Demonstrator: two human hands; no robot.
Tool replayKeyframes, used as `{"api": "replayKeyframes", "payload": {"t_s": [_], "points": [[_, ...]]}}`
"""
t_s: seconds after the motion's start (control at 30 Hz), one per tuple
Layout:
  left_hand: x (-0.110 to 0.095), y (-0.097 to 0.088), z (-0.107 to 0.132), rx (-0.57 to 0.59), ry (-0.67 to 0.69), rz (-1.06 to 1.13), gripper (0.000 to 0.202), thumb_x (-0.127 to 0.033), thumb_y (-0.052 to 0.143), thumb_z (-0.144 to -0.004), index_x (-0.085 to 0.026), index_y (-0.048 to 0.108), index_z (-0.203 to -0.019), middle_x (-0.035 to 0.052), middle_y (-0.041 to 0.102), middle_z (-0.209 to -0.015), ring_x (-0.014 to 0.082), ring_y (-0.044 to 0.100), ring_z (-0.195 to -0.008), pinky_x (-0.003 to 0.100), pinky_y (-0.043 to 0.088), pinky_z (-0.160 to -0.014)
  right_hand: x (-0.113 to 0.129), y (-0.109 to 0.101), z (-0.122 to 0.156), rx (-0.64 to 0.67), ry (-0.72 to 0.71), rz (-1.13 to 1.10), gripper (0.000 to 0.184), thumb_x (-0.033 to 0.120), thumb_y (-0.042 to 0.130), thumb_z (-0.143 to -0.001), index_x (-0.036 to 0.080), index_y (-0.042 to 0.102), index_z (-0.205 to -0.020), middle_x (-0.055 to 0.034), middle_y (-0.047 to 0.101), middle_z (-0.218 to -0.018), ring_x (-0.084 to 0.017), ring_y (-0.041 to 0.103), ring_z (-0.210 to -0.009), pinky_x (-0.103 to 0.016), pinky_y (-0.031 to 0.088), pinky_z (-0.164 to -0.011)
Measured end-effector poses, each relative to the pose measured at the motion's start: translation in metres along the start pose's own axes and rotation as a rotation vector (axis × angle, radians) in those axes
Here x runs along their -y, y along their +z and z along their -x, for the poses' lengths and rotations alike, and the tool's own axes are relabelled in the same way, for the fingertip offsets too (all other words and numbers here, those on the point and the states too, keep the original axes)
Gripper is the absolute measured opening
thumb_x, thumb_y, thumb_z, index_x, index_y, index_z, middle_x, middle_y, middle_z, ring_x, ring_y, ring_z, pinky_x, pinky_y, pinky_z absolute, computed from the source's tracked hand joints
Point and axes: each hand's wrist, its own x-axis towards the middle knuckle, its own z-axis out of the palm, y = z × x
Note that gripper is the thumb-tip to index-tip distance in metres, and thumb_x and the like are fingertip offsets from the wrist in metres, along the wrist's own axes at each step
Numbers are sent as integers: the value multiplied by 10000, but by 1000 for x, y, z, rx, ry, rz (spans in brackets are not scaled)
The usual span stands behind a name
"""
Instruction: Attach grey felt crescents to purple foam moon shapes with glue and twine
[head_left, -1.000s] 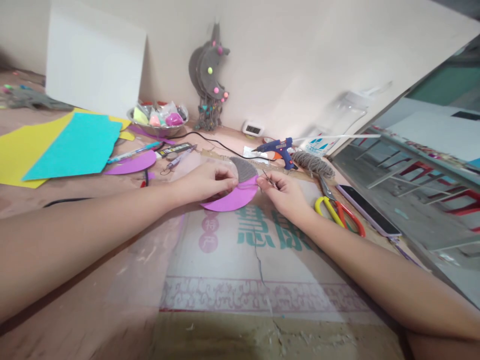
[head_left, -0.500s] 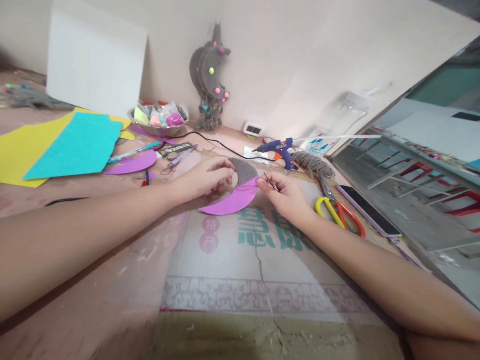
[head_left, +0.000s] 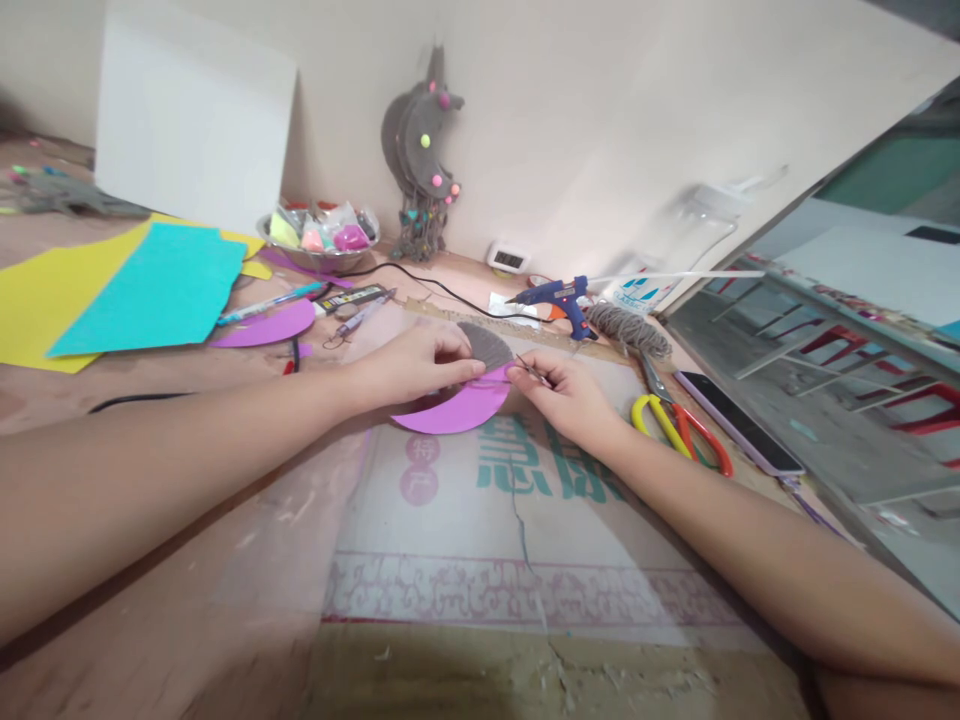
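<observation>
A purple crescent [head_left: 454,408], its upper part wound with grey yarn [head_left: 486,345], is held over the plastic-covered work surface. My left hand [head_left: 420,362] is closed on the crescent's inner side, its thumb pressing near the edge of the winding. On the other side my right hand [head_left: 559,385] pinches at the crescent's outer edge. A thin strand of yarn crosses the purple face towards my right fingers, and a thin dark length sticks up from them. The tips of my left fingers are partly hidden behind the crescent.
To the right lie scissors [head_left: 675,425], a phone [head_left: 739,422] and a yarn skein [head_left: 628,330]. A blue glue gun [head_left: 555,297] stands behind the hands. Turquoise [head_left: 154,290] and yellow sheets lie left, near a metal bowl [head_left: 319,255]. A finished-looking grey crescent ornament [head_left: 416,140] hangs on the wall.
My left hand has shifted slightly right, and its thumb now presses on the crescent beside the yarn. The crescent has turned slightly. My right hand has moved a little left, still pinching.
</observation>
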Motion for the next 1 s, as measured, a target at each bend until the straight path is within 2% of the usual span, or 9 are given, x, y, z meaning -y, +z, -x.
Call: {"api": "replayKeyframes", "payload": {"t_s": [0.1, 0.27, 0.47, 0.63, 0.8, 1.0], "points": [[0, 0, 0, 31, 16, -5, 354, -404, 481, -829, -142, 534, -597, -25, 481, -570, 72, 458, -527, 205, 321, -491, 0, 0, 0, -31, -5, -2, 257, 379, 485, -846, 163, 602, -770, 7, 523, -650, -118, 458, -616, -232, 355, -569], [0, -1, 0, 87, -50, 36, 246, -341, 520, -792, -138, 588, -672, -15, 533, -626, 75, 484, -526, 207, 336, -485, 1, 0, 0, -47, 22, -7, 270, 381, 483, -846, 158, 587, -737, 28, 449, -596, -96, 382, -547, -227, 308, -520], [4, -2, -1, 110, -56, 87, 236, -347, 517, -792, -139, 598, -716, -11, 534, -654, 74, 492, -529, 203, 355, -484, 0, 0, 0, -43, 18, -13, 268, 377, 483, -846, 155, 589, -741, 29, 443, -599, -93, 375, -549, -227, 304, -523], [4, -2, -2, 109, -38, 108, 240, -344, 516, -795, -138, 597, -703, -6, 533, -677, 79, 511, -560, 205, 385, -510, 0, 0, -1, -52, 12, -4, 259, 366, 485, -843, 151, 586, -741, 33, 434, -592, -90, 373, -548, -224, 301, -525], [3, -2, -1, 115, -46, 146, 185, -268, 512, -780, -142, 598, -675, -1, 546, -704, 79, 522, -569, 205, 408, -527, -1, 0, -1, -62, -11, 2, 261, 365, 485, -843, 151, 585, -733, 38, 429, -585, -88, 368, -540, -224, 298, -521], [4, -1, -1, 91, -33, 67, 255, -334, 520, -790, -137, 600, -649, -1, 543, -629, 85, 509, -550, 209, 376, -505, -1, 0, -1, -44, -13, 18, 255, 361, 485, -843, 154, 594, -743, 27, 473, -598, -95, 396, -552, -224, 312, -528]]}}
